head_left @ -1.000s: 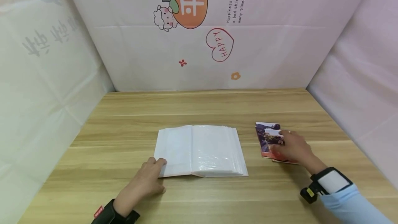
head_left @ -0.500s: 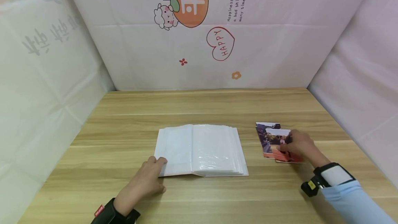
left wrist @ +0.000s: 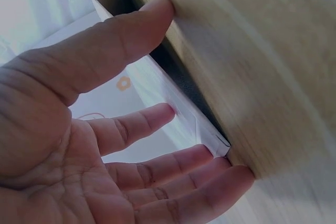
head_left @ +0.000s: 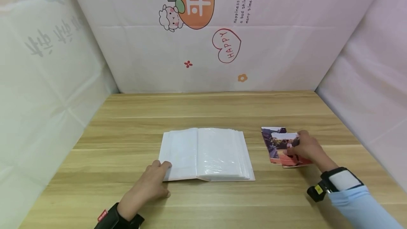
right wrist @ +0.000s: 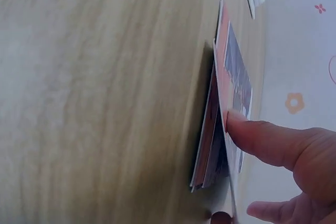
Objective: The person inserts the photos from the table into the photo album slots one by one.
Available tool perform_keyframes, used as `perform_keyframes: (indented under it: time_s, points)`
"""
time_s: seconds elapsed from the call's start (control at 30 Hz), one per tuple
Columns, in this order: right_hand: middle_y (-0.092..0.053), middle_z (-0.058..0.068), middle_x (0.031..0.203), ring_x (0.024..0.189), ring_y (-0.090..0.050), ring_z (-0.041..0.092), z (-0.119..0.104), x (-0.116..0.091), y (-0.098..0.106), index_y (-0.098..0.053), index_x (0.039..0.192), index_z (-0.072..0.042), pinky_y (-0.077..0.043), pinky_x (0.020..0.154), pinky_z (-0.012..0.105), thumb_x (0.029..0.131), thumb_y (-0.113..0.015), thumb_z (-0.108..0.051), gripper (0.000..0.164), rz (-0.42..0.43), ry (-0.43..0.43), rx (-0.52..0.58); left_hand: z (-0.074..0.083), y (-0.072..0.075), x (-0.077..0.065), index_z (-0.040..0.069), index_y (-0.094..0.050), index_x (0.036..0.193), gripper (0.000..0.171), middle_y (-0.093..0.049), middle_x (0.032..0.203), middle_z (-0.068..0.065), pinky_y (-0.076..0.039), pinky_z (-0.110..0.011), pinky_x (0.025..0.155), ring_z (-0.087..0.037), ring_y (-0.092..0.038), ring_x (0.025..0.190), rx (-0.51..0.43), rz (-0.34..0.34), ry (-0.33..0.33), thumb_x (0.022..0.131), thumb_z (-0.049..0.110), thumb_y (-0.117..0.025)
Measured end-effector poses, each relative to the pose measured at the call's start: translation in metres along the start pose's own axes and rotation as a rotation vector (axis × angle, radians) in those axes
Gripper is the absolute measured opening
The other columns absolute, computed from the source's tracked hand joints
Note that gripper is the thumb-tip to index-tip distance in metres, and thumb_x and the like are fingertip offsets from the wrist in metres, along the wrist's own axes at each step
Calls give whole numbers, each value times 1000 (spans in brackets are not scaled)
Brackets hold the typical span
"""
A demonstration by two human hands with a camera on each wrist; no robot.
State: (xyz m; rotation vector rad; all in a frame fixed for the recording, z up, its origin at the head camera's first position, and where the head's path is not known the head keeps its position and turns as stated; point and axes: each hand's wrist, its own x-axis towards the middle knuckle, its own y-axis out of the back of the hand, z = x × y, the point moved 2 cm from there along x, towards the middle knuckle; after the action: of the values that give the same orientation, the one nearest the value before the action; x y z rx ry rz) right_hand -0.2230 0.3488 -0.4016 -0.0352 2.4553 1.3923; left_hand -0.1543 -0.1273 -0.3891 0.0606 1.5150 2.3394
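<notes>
A photo album (head_left: 219, 154) lies open on the table, with white pages under clear plastic sleeves. My left hand (head_left: 151, 179) rests at its lower left corner, fingertips on the left page and thumb apart near the table. In the left wrist view the fingers (left wrist: 152, 121) are extended along the cover's edge. To the right, my right hand (head_left: 310, 149) pinches the right side of the top photo (head_left: 281, 146). The right wrist view shows the thumb (right wrist: 257, 135) on its face, with a fingertip under its raised edge. More photos (head_left: 270, 147) lie fanned beneath.
The wood-grain table (head_left: 203, 204) ends at a printed white cloth backdrop (head_left: 143, 59). White cloth also stands at the left (head_left: 47, 98) and right (head_left: 365, 80) sides. A strip of bare tabletop separates album and photos.
My right hand has shifted slightly right and the top photo has slid right with it, showing more of its picture. My left hand and the album have stayed put.
</notes>
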Motion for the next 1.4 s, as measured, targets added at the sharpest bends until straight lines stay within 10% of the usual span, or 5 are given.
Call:
perform_keyframes:
  time_s: [0.33, 0.73, 1.4]
  points:
    - [-31, 45, 121, 103, -39, 54, 11, 0, -2, -20, 132, 20, -45, 73, 51, 86, -55, -2, 62, 70, 29, 118, -3, -2, -1, -1, -56, 116, 71, -50, 98, -15, -44, -43, 74, -29, -49, 84, -7, 12, -6, 54, 8, -88]
    - [-47, 35, 102, 79, -54, 35, 15, 0, 1, -35, 121, 17, -48, 58, 35, 82, -58, 2, 48, 133, 19, 234, -3, -3, -1, -1, -55, 116, 72, -50, 99, -15, -44, -43, 75, -29, -49, 85, -2, 15, -3, 53, 8, -89]
    - [-44, 33, 119, 89, -54, 23, 17, -3, 7, -28, 134, 15, -50, 66, 32, 94, -53, -18, 57, 30, 6, 452, -3, -2, -3, -2, -56, 114, 71, -51, 97, -17, -45, -44, 74, -31, -50, 84, -9, 47, -30, 52, 7, -89]
